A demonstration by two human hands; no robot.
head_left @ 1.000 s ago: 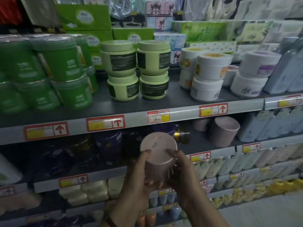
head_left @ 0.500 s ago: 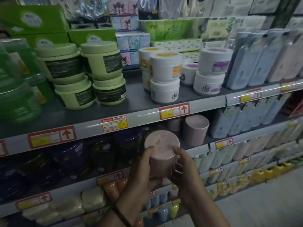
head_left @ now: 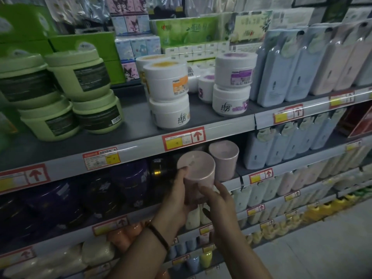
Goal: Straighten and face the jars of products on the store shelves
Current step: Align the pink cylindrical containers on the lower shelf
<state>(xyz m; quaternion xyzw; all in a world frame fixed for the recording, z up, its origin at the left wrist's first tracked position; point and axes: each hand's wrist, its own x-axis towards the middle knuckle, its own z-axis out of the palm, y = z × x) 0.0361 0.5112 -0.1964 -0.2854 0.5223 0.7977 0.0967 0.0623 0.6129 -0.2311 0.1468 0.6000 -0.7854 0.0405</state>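
I hold a pale pink round jar [head_left: 196,172] in front of the second shelf, its lid tilted towards me. My left hand [head_left: 177,198] grips its left side, the thumb on the lid's rim. My right hand [head_left: 219,202] cups its lower right side with curled fingers. A second pink jar [head_left: 225,158] stands on the shelf just behind and to the right. Dark purple jars [head_left: 128,182] fill the same shelf to the left. On the shelf above stand stacked green jars [head_left: 80,91] and white jars [head_left: 169,97].
Grey shelf edges [head_left: 141,150] carry red and yellow price tags. Tall pale blue and pink bottles [head_left: 302,65] crowd the right side of both shelves. Lower shelves hold small bottles and soap bars. The tiled aisle floor [head_left: 322,248] lies at the lower right.
My view has swung right, so the shelves slid left in the frame. The pink jar, still in both hands, has moved closer to the second pink jar on the shelf.
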